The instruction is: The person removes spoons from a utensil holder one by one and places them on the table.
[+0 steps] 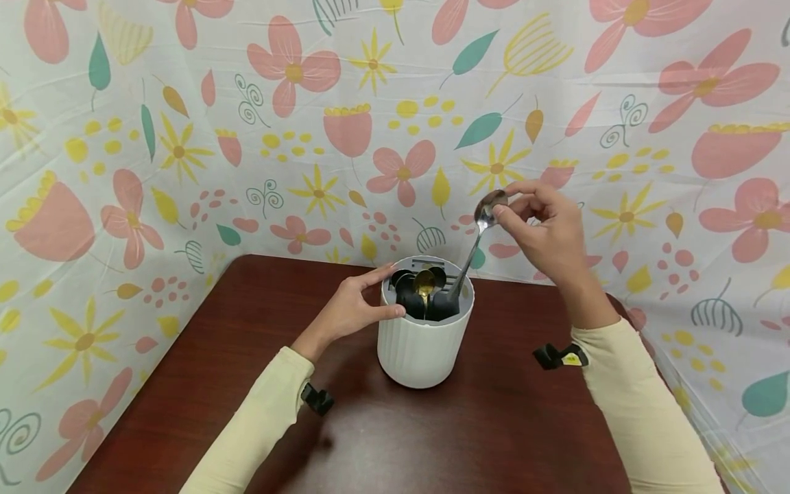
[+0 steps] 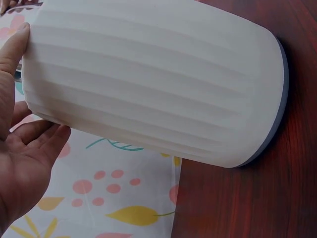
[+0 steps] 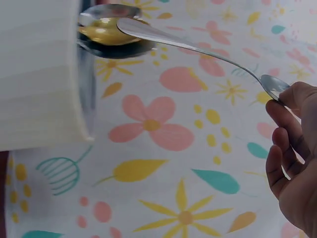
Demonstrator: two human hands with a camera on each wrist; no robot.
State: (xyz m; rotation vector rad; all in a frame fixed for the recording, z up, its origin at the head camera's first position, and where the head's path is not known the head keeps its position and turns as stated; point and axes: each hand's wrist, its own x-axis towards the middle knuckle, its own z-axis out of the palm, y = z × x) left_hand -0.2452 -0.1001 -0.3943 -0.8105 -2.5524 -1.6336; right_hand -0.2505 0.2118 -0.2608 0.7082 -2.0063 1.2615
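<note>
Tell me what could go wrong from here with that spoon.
The right hand pinches the spoon by its bowl end, so it might slip and drop. The handle is close to the gold spoon in the white container, so they may knock together. The left hand holds the white container near its rim, so a hard push there could tip it.

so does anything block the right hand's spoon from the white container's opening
Nothing visible does. The spoon in the right hand has its handle end right at the opening of the white container. A gold spoon stands in that opening, and the left hand touches the container's left side.
</note>
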